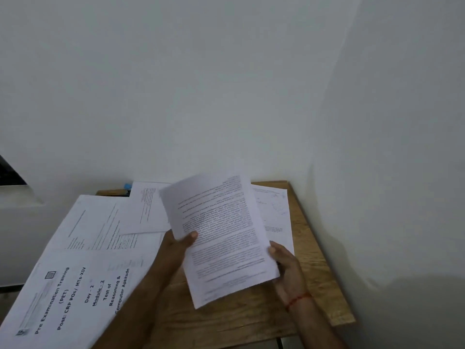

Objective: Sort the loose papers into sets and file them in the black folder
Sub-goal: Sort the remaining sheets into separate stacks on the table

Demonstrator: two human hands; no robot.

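I hold a printed sheaf of papers [221, 238] lifted above the wooden table [309, 270]. My left hand [180, 244] pinches its left edge with the thumb on top. My right hand [284, 263] grips its right edge; a red thread circles that wrist. Loose printed sheets lie spread over the table's left part, the nearest a cover page [70, 298] headed "Pre Examination Training". More sheets [148, 207] lie at the back, and one [274, 210] lies under the held sheaf to the right. I see no black folder.
White walls close in behind and to the right of the small table. A blue object [127, 185] peeks out at the table's back edge behind the papers. A dark opening [10, 172] shows at far left. Bare wood lies in front of my hands.
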